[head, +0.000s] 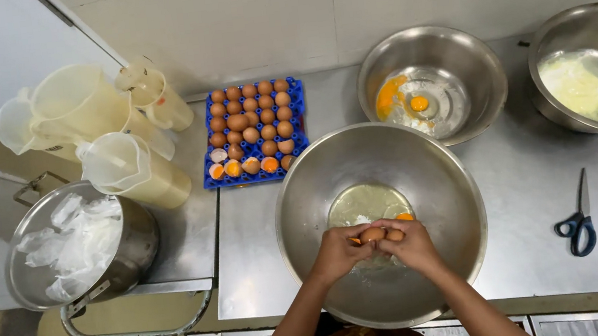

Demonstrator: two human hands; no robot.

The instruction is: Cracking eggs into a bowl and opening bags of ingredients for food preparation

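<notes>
I hold a brown egg [373, 235] between my left hand [338, 253] and right hand [413, 243], fingers pinched on its shell, over the big steel bowl [297, 214]. I judge I'm mid-crack; next I must part the halves gently. The egg tray [298, 115] sits at eleven o'clock.

Right bowl [591, 71] at 2 o'clock cut by frame edge. Egg [373, 235] mostly hidden under fingers [398, 235]. Both forearms cut off at 6 o'clock. Pot [81, 248] contents unclear.
</notes>
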